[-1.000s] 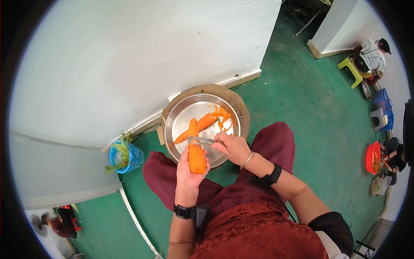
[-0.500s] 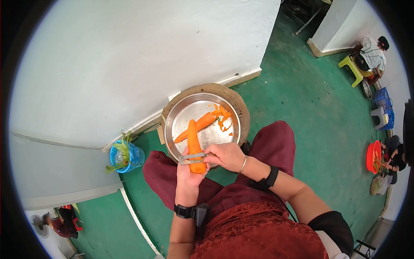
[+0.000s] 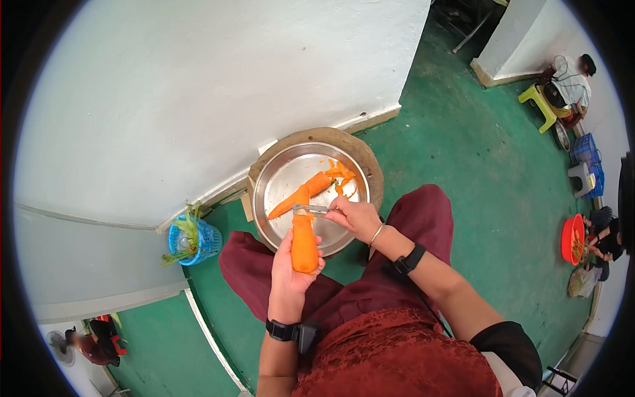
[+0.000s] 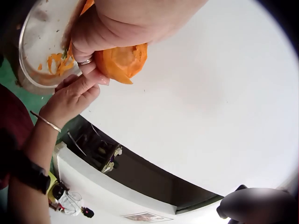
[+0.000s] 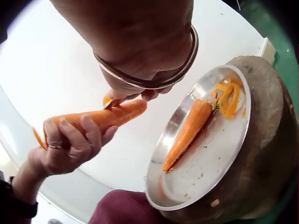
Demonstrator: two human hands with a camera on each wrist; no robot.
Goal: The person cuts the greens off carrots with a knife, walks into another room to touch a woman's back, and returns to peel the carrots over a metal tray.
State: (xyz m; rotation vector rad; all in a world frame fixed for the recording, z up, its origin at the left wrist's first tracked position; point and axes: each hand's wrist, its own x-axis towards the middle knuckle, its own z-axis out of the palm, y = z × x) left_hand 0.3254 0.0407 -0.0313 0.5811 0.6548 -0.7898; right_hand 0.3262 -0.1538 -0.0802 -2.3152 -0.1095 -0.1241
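In the head view my left hand grips a large carrot by its thick end, fingers wrapped round it. The right hand holds a metal peeler by its handle, the head lying across the carrot's narrower part. Seen from the right wrist, the blade sits against the carrot near its tip, partly hidden by the hand. A strip of peel hangs at the cut thick end in the left wrist view. Below, a second carrot lies in a steel basin beside curled peelings.
The basin stands on a round wooden block against a white wall. A blue basket with green tops is at the left. Far right are a red tub, a yellow stool and seated people.
The peeler came down the carrot toward its thick end, then back out to the narrower part. My left hand and the carrot shifted slightly toward my body.
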